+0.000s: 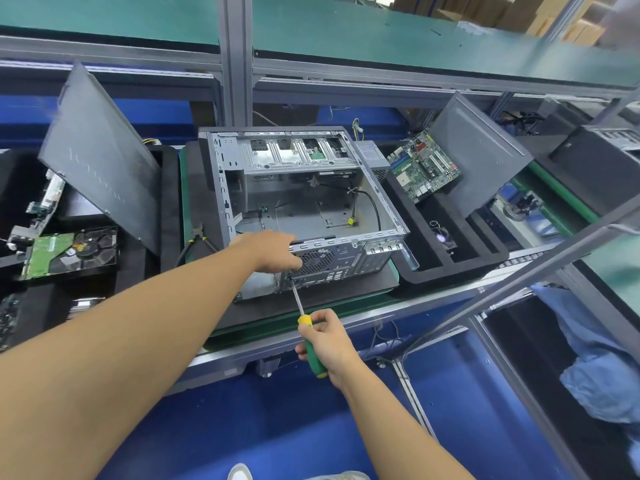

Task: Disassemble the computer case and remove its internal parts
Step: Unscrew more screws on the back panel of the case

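The screwdriver tip is way too small to see where it meets the computer case rear, and the right hand wraps over most of the green handle. The left hand covers part of the fan grille; can't tell if it grips or just presses. The dark board at left is cropped by the edge.

Blue floor under workbench. Aluminium-profile frame: front rail along worktop's near edge, upright post at far edge, slanted brace at right. Green-matted upper shelf across far side. Cardboard boxes beyond, top right. Blue cloth heaped low right. Bright, even light.
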A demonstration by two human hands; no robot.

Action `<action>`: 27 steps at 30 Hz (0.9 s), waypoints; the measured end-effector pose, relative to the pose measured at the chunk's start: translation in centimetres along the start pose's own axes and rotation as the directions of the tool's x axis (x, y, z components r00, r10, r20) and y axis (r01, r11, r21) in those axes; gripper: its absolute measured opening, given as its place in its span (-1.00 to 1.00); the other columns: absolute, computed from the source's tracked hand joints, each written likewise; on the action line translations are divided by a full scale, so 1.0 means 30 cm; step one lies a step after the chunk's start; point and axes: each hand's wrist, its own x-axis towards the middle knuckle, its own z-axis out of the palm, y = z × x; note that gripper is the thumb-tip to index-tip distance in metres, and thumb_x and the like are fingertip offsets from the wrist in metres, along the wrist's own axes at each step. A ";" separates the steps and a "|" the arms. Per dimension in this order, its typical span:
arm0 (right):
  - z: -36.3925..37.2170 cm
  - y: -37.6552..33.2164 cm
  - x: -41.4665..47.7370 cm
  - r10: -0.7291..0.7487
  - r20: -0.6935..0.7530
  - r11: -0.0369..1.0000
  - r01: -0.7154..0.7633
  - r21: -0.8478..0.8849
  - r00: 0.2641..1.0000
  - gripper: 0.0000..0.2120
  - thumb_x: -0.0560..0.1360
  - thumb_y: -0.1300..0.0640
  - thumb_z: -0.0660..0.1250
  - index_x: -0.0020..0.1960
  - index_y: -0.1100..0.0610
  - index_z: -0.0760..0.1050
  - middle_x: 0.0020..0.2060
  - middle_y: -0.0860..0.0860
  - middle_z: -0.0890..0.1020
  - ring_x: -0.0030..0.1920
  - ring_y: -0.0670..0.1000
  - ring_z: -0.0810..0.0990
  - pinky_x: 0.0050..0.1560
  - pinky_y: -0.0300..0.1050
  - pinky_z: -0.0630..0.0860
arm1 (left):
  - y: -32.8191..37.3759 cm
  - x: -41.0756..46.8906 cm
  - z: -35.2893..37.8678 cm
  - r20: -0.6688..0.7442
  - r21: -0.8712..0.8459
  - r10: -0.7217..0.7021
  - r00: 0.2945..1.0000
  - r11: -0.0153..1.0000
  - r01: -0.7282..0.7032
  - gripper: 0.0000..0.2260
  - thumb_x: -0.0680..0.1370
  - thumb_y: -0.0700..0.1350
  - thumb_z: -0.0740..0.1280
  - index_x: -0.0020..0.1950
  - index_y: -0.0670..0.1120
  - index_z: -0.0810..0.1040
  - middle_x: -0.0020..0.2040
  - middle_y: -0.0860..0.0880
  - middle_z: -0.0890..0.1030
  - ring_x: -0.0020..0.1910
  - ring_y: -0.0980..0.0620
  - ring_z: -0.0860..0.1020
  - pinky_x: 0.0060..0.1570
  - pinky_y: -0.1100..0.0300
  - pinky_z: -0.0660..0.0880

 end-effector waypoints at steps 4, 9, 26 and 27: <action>0.011 -0.009 -0.002 0.059 -0.003 0.998 -0.059 -0.035 0.998 -0.83 0.60 0.06 0.34 0.14 0.04 0.41 -0.04 0.07 0.58 -0.32 -0.06 0.61 -0.27 -0.16 0.58 | 0.005 -0.010 -0.002 -0.008 0.024 -0.016 1.000 1.000 0.017 -0.66 0.38 0.23 0.13 0.06 0.12 0.42 -0.09 0.08 0.55 -0.04 -0.01 0.53 -0.12 0.07 0.43; 0.022 -0.020 0.010 0.177 0.033 0.983 -0.178 0.042 0.984 -0.71 0.59 0.13 0.13 0.11 0.23 0.57 -0.21 0.05 0.66 -0.32 -0.01 0.58 -0.22 -0.09 0.53 | 0.006 -0.011 -0.003 -0.010 0.025 -0.035 0.999 0.999 0.035 -0.59 0.42 0.26 0.12 0.17 0.12 0.43 0.06 0.04 0.58 0.03 -0.04 0.53 -0.09 0.05 0.43; -0.001 -0.018 -0.003 -0.002 0.038 0.993 0.007 -0.120 0.999 -0.86 0.62 0.19 0.30 0.10 0.04 0.36 -0.03 0.04 0.51 -0.27 -0.04 0.56 -0.19 -0.13 0.56 | 0.014 -0.027 -0.013 -0.022 0.023 -0.046 0.999 0.999 0.046 -0.43 0.40 0.33 0.02 0.30 0.10 0.42 0.33 -0.06 0.53 0.20 -0.11 0.50 0.13 -0.05 0.46; 0.000 -0.020 -0.004 0.000 0.037 0.993 0.004 -0.121 0.999 -0.85 0.61 0.18 0.31 0.10 0.04 0.36 -0.03 0.04 0.52 -0.27 -0.04 0.56 -0.17 -0.11 0.56 | 0.014 -0.026 -0.013 -0.020 0.019 -0.039 0.999 0.999 0.039 -0.44 0.39 0.33 0.01 0.26 0.11 0.43 0.31 -0.06 0.54 0.18 -0.11 0.50 0.12 -0.05 0.47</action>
